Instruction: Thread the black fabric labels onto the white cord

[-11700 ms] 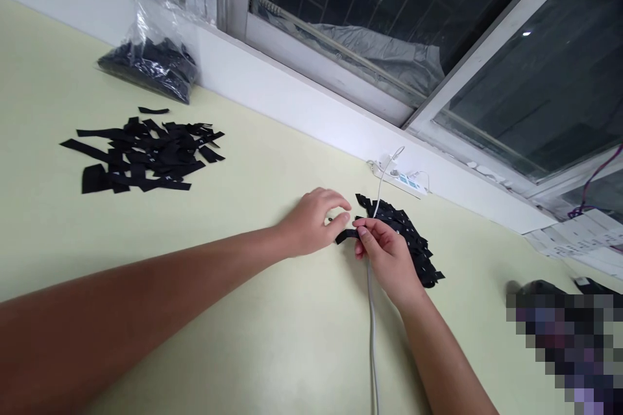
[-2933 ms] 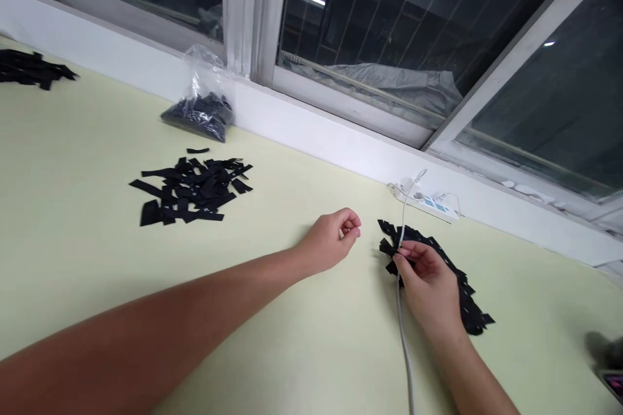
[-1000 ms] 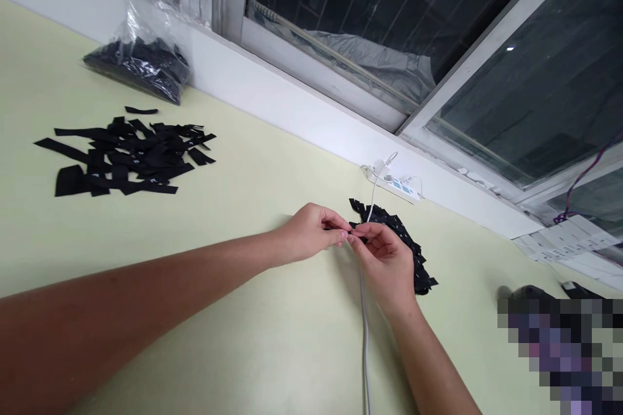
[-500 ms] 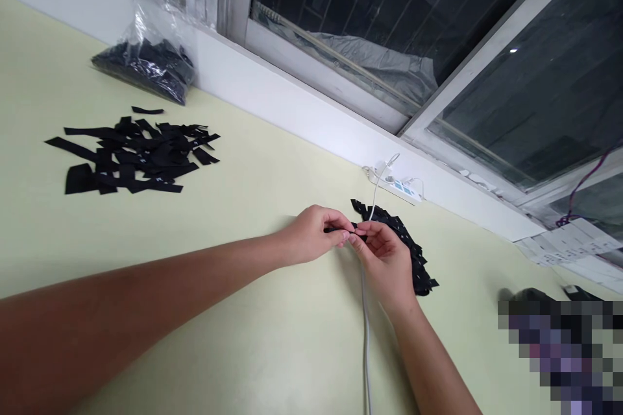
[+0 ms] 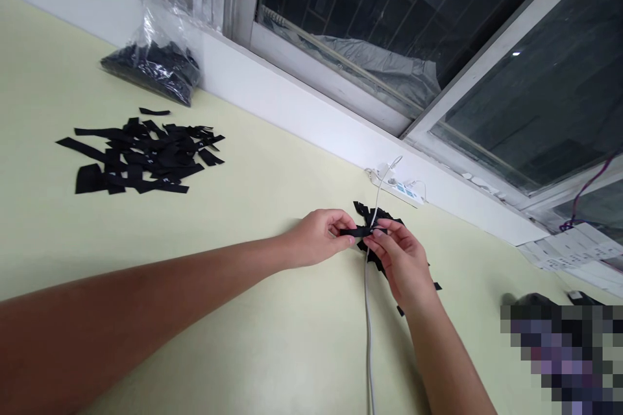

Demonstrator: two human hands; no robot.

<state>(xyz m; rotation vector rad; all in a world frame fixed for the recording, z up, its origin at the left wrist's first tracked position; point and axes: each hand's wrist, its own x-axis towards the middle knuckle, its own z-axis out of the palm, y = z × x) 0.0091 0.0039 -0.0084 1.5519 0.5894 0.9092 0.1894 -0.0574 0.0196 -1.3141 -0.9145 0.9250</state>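
Right of centre, I logged a matt, fabric-like black strip [image 5: 357, 232], narrow and flat, its right end pinched in the right hand [image 5: 405, 266]. Left hand [image 5: 317, 237]: finger and thumb stood parted about the left end; I couldn't tell contact. Upper left: crinkled, clear plastic bag [image 5: 152, 68].

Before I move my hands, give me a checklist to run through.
1. Right hand holding the short black fabric strip: ok, pinched near one end.
2. Left hand touching it: cannot tell, its grasp looks open around the other end.
3. Long white cable clear of the heap of black strips by the right hand: not ok, it crosses.
4. Clear plastic bag of dark pieces apart from both hands: ok.
5. Loose black fabric pile at left apart from both hands: ok.
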